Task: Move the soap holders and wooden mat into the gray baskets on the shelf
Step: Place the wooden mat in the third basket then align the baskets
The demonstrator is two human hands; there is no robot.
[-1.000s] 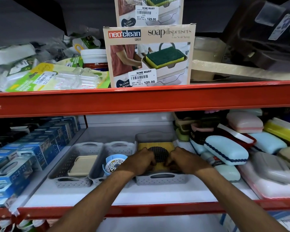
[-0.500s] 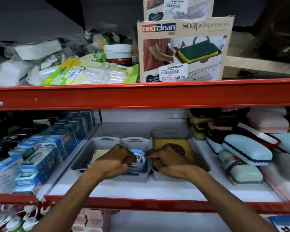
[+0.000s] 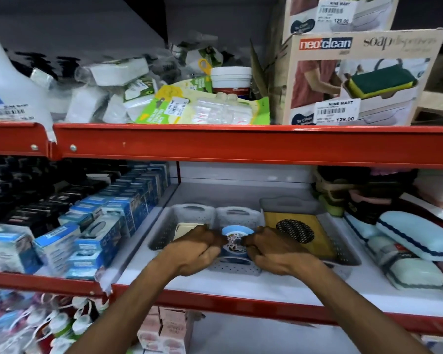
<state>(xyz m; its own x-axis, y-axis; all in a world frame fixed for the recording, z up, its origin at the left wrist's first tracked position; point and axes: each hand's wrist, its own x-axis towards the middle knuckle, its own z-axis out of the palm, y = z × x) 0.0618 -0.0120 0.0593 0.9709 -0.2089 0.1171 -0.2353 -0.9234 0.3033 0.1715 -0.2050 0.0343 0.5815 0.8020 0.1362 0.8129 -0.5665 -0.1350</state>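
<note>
Both hands close in on the round blue soap holder (image 3: pixel 234 238) from either side: my left hand (image 3: pixel 197 247) has its fingers curled against the holder's left rim, and my right hand (image 3: pixel 271 249) pinches the right rim the same way. I grip it from two sides because it sits tipped up on edge, its patterned drain face turned toward me, and one hand alone would likely let it roll.

It stands in the middle gray basket (image 3: pixel 238 265), low against the front wall, so I judge I am settling it there rather than lifting it out. The left gray basket (image 3: pixel 161 233) touches the middle one and already holds a cream soap holder (image 3: pixel 187 229) lying flat on its floor. The right gray basket (image 3: pixel 343 251), the widest of the three, carries the wooden mat (image 3: pixel 297 233) with its dark perforated disc, laid flat because only that basket has room for it.

All three baskets stand in a row on the white shelf (image 3: pixel 266 284), pushed near the front red lip where I can reach over their walls. Blue boxed goods (image 3: pixel 92 236) crowd the left, and capped soap cases (image 3: pixel 414 238) lie to the right, clear of the baskets. By the look of it, little of the task remains.
</note>
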